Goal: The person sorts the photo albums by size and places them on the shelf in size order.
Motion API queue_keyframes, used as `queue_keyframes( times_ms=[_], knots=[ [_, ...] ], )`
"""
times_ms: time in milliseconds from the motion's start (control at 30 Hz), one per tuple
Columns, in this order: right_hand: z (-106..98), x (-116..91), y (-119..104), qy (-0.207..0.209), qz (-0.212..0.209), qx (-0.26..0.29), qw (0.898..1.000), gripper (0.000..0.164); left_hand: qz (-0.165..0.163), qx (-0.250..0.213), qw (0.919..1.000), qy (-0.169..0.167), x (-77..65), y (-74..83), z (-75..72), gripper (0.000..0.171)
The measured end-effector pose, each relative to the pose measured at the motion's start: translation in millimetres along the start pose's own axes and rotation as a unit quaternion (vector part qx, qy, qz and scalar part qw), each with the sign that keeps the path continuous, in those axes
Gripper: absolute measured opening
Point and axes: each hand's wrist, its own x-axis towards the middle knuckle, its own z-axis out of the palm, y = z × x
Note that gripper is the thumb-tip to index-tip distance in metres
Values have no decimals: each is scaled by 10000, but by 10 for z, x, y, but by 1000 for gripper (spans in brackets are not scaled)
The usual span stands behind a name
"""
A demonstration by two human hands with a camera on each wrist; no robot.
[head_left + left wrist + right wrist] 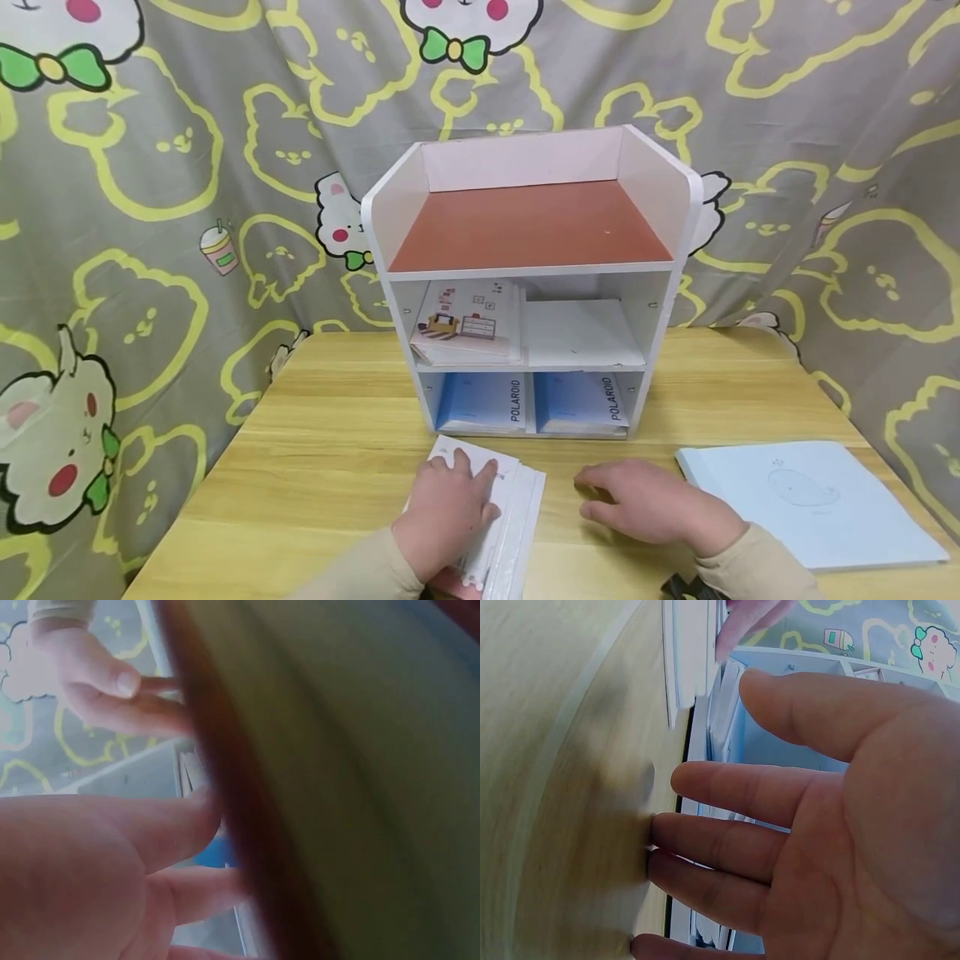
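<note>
My left hand (448, 507) lies with spread fingers on top of a small stack of white booklets (519, 508) at the front of the table. The booklets sit slightly fanned, with a pink corner showing at the near end. In the left wrist view a blurred dark edge fills the right side, and the left thumb and fingers reach up to it. My right hand (648, 502) is to the right of the stack, apart from it and holding nothing. Its extended fingers (735, 799) touch or nearly touch the wooden tabletop in the right wrist view.
A white shelf unit (681, 242) with a brown top board stands behind the hands. Its middle level holds illustrated booklets (472, 312) and a white stack (581, 329); blue POLAROID albums (483, 400) fill the bottom. A pale blue whale-drawing book (810, 508) lies at right.
</note>
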Motion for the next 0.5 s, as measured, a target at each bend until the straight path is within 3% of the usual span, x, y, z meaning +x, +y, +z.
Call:
queue_keyframes(
  times_ms=[133, 333, 500],
  knots=[
    [-11, -5, 16, 44, 39, -1, 10000, 45, -63, 296, 9992, -279, 116, 202, -72, 60],
    [29, -4, 32, 91, -76, -52, 9999, 47, -253, 24, 9978, -615, 295, 494, -175, 63],
    [49, -3, 23, 117, -86, -228, 9996, 49, -218, 75, 9964, -817, 373, 601, -230, 65]
  ],
)
